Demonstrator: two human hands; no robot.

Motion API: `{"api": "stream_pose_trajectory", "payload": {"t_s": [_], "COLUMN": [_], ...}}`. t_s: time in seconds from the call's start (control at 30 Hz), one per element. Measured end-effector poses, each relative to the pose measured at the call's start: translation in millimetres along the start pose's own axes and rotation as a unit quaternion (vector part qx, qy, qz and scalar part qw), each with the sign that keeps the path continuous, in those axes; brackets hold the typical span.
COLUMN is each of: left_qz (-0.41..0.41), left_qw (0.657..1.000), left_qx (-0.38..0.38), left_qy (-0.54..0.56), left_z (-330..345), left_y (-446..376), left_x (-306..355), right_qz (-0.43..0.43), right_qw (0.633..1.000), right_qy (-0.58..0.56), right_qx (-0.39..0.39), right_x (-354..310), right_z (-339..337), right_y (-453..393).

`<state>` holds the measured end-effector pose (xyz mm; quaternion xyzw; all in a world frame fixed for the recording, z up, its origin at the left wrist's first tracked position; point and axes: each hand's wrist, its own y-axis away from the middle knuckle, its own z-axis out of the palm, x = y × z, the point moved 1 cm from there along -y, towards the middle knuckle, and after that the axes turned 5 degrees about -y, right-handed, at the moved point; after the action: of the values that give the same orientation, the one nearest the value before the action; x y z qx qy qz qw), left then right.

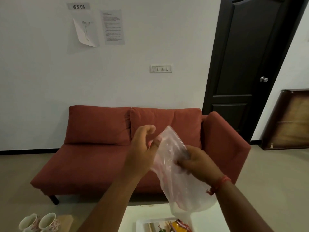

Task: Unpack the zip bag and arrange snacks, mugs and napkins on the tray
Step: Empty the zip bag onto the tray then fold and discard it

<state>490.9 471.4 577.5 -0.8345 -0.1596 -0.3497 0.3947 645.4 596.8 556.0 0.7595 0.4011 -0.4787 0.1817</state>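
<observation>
I hold a clear plastic zip bag (173,164) up in front of me, tilted, its top edge pointing up and away. My left hand (142,151) grips the bag's upper left edge with thumb and fingers. My right hand (199,161) is closed on the bag's right side. The bag looks see-through and limp; I cannot tell if anything is inside. Two floral mugs (40,222) stand at the bottom left. A yellow and red snack packet (179,226) lies on the white tray (142,225) at the bottom edge.
A white table (147,211) lies below my arms. Behind it stands a red sofa (100,148) against the wall. A dark door (247,64) is at the right, with a wooden panel (289,121) leaning beside it.
</observation>
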Motion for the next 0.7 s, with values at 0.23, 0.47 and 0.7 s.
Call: {"api": "stream_pose_trajectory", "payload": {"t_s": [0.23,0.47,0.7], "left_qz": [-0.284,-0.373,-0.308], "left_qw": [0.950,0.835,0.904], "left_qx": [-0.027,-0.142,-0.070], "left_qy": [0.130,0.379,0.290], "left_z": [36,27,17], "left_y": [50,43,33], "left_x": [-13,-34,-31], "right_qz": [0.031,0.033,0.055], "right_qw": [0.940,0.913,0.945], "right_qy": [-0.330,-0.403,-0.318], "right_qx": [0.077,0.051,0.052], "right_x": [7,15,21], "right_z": [18,25,19], "right_y": [7,8,6]}}
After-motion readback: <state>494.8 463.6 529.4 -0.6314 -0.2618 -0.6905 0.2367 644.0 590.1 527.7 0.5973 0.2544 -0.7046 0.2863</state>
